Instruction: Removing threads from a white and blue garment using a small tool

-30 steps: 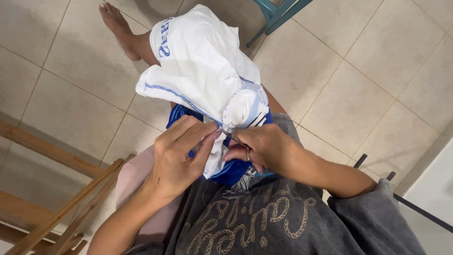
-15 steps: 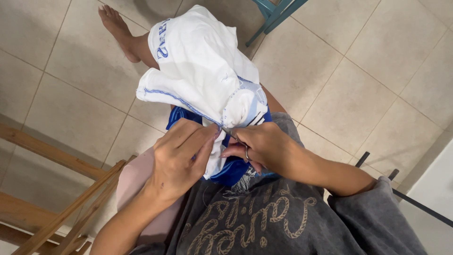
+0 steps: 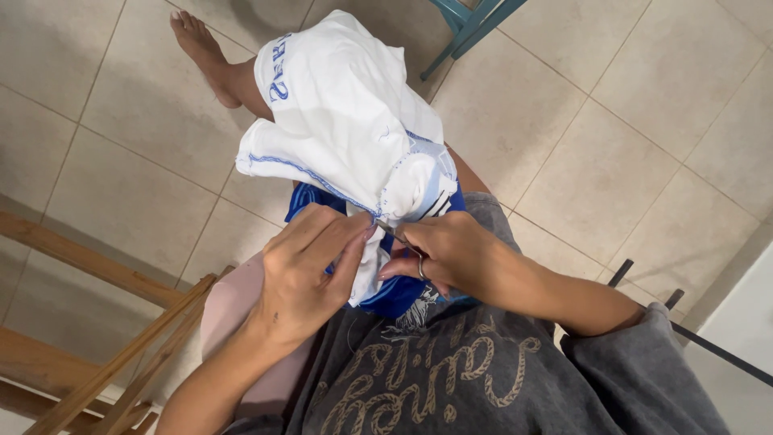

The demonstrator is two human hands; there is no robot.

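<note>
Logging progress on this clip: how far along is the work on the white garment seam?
Done: can't tell; no clearly opened or finished stretch shows. In hand: left hand pinches the white garment at its blue-stitched seam, right hand works small scissors at that spot. Left: the blue stitching line toward the far edge looks intact.

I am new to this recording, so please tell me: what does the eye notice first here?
The bunched white cloth with blue stitching dominates the centre, draped over the person's lap. Just below it, the left hand pinches its edge while the right hand holds small metal scissors at the seam. A bare foot rests on the beige tiles.
</note>
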